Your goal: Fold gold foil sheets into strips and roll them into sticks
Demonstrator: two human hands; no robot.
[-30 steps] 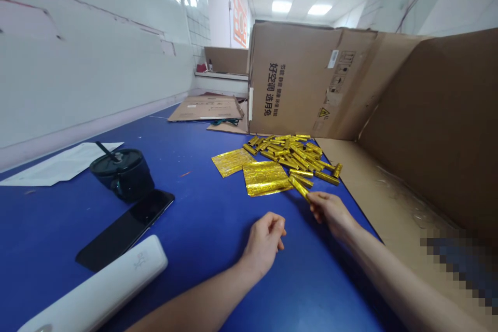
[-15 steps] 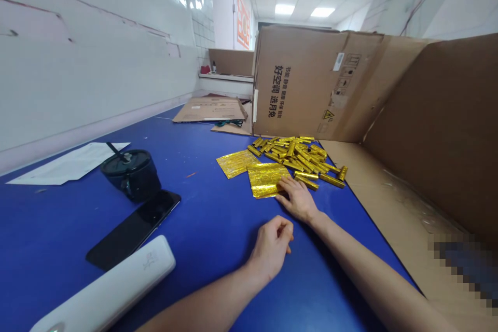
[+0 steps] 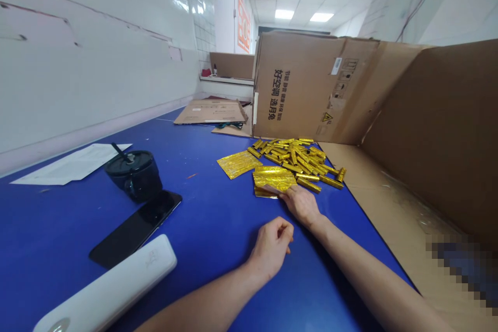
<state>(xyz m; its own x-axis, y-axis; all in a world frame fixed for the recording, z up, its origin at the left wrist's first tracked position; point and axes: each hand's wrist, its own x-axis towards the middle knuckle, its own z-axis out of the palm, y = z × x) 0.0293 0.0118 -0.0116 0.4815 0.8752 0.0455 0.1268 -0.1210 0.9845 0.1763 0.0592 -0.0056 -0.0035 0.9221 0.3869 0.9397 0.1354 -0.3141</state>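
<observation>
1. Landmark: the pile, a loose heap of gold rolls on the blue table. All places below are given from it, as the camera sees them.
2. The near sheet, gold and creased, lies just in front of the pile and a little to its left. Its near edge looks raised, with a strip of gold showing underneath.
3. The right hand is in front of the pile, its fingers touching the near right part of that sheet. The fingertips are blurred and partly hidden, so I cannot tell whether they pinch the edge or only press on it.
4. The left hand is farther in front of the pile, curled into a loose fist, apart from the sheet. Nothing shows in its grip.
5. The far sheet, also gold, lies flat just left of the pile.
6. Well left of the pile are the mug, dark, with a stick poking up, and the paper beyond it.
7. Nearer the camera than the pile, and left, are the phone and a white case.
8. Behind the pile stands the box; behind and left lies flat cardboard.
</observation>
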